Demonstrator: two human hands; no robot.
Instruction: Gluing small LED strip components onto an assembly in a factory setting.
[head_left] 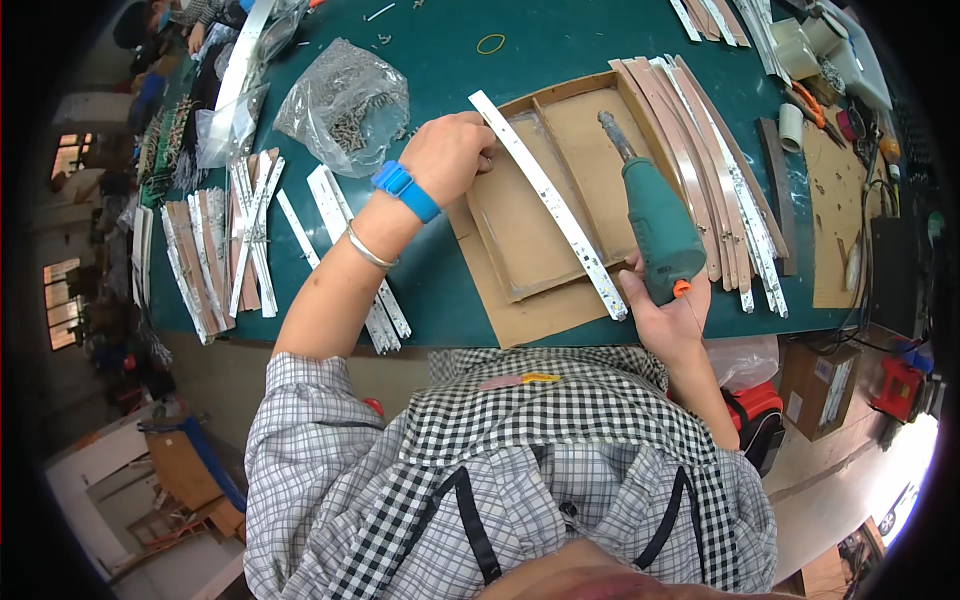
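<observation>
A white LED light strip (pixel 548 200) lies slantwise over a shallow brown divided tray (pixel 560 105). My left hand (pixel 450 155), with a blue wristband and a bangle on its arm, is closed beside the strip's far end. Its fingers are curled, and whatever they may hold is hidden. My right hand (pixel 675 325) is wrapped round a green electric screwdriver (pixel 660 225), whose bit end points away over the tray's right compartment. The right thumb is close to the strip's near end; whether it touches cannot be told.
A clear plastic bag of screws (pixel 350 110) sits beyond my left forearm. Bundled strips (pixel 355 260) lie at left, with more strips (pixel 710 180) right of the tray. A yellow rubber band (pixel 490 44) lies farther back. Tape rolls (pixel 790 128) and tools stand at far right.
</observation>
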